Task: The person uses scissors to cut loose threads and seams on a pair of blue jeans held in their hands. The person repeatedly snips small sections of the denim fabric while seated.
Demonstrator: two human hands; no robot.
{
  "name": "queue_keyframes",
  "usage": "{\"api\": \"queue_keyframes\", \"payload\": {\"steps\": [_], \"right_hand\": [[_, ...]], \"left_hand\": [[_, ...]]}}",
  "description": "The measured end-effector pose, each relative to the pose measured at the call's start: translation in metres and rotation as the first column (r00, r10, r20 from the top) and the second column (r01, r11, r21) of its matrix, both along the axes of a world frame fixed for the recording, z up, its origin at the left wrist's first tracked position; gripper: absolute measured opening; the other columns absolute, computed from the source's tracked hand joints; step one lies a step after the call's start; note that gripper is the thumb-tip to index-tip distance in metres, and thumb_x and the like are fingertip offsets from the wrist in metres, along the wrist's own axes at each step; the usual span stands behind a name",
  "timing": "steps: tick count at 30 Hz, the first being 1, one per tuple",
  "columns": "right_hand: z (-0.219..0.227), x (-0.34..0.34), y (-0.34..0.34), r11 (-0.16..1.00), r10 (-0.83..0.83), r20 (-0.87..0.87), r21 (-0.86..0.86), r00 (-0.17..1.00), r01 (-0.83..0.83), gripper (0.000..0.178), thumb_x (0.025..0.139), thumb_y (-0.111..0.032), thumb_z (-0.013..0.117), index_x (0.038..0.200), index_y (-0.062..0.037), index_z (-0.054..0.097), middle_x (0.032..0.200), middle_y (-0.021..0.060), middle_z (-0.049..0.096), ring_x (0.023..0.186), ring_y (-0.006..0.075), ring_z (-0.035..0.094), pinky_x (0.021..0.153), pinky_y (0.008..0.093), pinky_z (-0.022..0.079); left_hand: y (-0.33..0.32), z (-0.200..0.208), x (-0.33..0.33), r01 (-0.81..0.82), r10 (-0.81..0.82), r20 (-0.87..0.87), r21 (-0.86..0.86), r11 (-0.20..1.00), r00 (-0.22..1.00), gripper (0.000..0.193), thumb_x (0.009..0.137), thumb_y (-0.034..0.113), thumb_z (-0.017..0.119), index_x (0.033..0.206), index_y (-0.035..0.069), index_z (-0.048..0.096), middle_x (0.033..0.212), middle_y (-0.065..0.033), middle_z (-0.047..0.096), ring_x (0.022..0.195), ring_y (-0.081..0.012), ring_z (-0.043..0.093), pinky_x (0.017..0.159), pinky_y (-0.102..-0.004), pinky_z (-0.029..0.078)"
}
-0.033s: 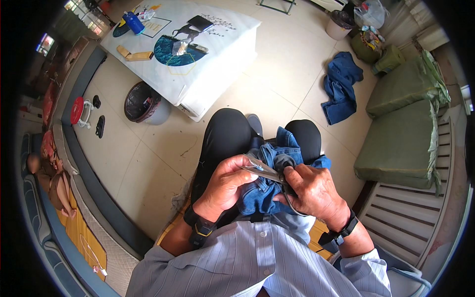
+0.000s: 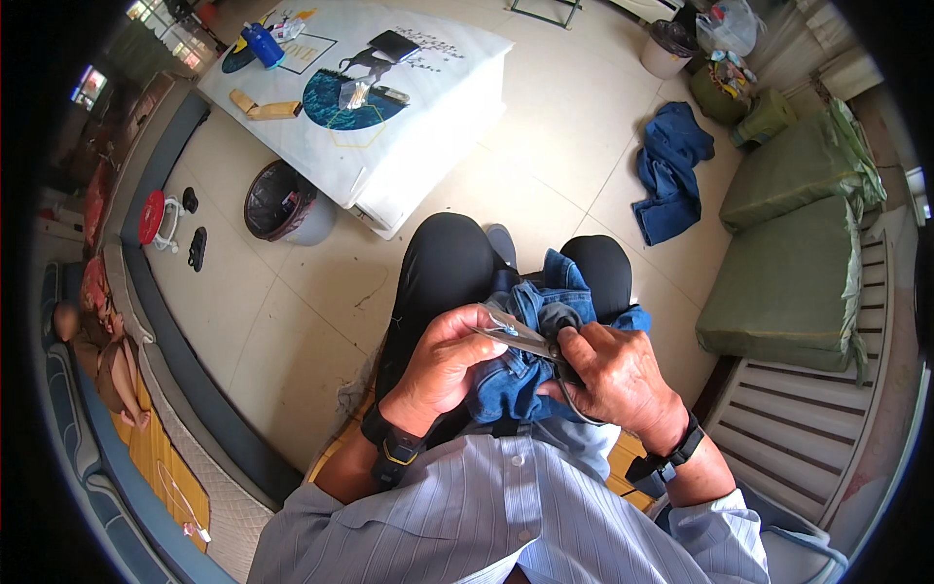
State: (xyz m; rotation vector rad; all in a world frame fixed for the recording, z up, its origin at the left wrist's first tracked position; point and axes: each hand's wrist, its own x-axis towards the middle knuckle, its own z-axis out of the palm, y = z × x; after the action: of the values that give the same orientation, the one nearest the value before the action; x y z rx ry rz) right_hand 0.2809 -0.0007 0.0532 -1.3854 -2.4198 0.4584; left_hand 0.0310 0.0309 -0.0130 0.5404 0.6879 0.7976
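A bundle of blue denim clothing (image 2: 506, 389) lies across my lap, over my dark trousers. Above it, my left hand (image 2: 443, 365) pinches one end of a flat greyish strip (image 2: 525, 338) between thumb and fingers. A small light-blue and white bit shows on that strip; what it is, I cannot make out. My right hand (image 2: 618, 375) is closed at the strip's other end, its fingertips pressed on the denim there. From under the right hand curves a thin dark cord or edge. Folds hide where the strip joins the cloth.
Ahead on the left stands a white-topped table (image 2: 443, 107) with a blue bottle (image 2: 261, 46). Below it is a waste bin (image 2: 282, 206). Another denim garment (image 2: 673, 170) lies on the floor, near green cushions (image 2: 778, 282). A person (image 2: 107, 365) is on the sofa, far left.
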Motion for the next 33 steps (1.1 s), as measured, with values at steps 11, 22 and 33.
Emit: {"api": "queue_keyframes", "payload": {"steps": [11, 22, 33], "right_hand": [[-0.008, 0.0, -0.004, 0.999, -0.004, 0.02, 0.048, 1.0, 0.003, 0.051, 0.076, -0.038, 0.09, 0.108, -0.0031, 0.069, 0.077, 0.0072, 0.06, 0.065, 0.0265, 0.067, 0.054, 0.0388, 0.053], [-0.011, 0.001, -0.007, 0.998, -0.021, 0.038, 0.066, 0.999, 0.018, 0.05, 0.076, -0.036, 0.09, 0.108, -0.003, 0.069, 0.074, 0.0063, 0.059, 0.062, 0.0253, 0.065, 0.051, 0.0391, 0.051], [-0.006, 0.0, -0.008, 0.998, -0.036, 0.054, 0.045, 0.998, 0.033, 0.048, 0.075, -0.032, 0.091, 0.106, -0.0031, 0.067, 0.076, 0.0073, 0.059, 0.064, 0.0266, 0.067, 0.054, 0.0396, 0.052]], "left_hand": [[-0.001, 0.001, 0.001, -0.013, 0.013, -0.024, 0.014, 1.0, 1.0, 0.013, 0.09, 0.003, 0.073, 0.102, 0.0, 0.07, 0.122, -0.0111, 0.069, 0.112, -0.0184, 0.065, 0.106, -0.0349, 0.048], [-0.004, -0.003, 0.004, -0.046, 0.047, -0.026, 0.029, 0.998, 0.999, 0.017, 0.091, 0.005, 0.074, 0.108, 0.001, 0.07, 0.121, -0.0084, 0.07, 0.109, -0.0152, 0.065, 0.103, -0.0323, 0.049], [-0.005, -0.002, 0.006, -0.056, 0.057, -0.031, 0.048, 0.997, 0.998, 0.016, 0.092, 0.003, 0.073, 0.107, 0.001, 0.071, 0.121, -0.0084, 0.07, 0.109, -0.0148, 0.064, 0.102, -0.0313, 0.049]]}}
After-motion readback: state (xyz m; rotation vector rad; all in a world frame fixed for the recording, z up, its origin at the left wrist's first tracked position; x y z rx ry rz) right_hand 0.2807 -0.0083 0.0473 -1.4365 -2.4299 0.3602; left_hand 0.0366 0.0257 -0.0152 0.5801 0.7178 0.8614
